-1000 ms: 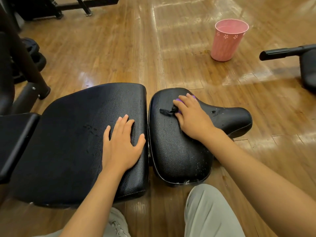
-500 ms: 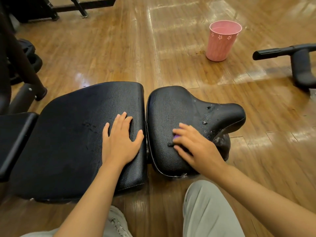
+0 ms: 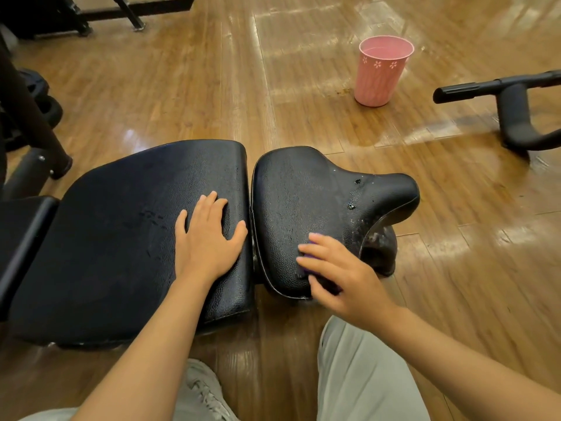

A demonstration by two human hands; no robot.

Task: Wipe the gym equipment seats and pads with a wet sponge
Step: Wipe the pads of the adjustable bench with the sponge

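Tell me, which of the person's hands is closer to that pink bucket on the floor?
Right. The right hand is on the saddle-shaped seat, on the side of the pink bucket; the left hand lies flat on the wide pad, farther away.

Sponge mostly out of my sight

My right hand covers the purple sponge; its fingers blur, and the back pad runs off left.

Glossy wood plank floor, lots of glare and a wet-looking streak past the seat pad. Seat pad sits low in the middle on its base, with the wider back pad just left of it, nearly touching. Pink bucket stands upright well beyond the seat pad, a bit to the right. Black padded handle bar sits far right of it. Dark machine frame is way beyond, upper left.
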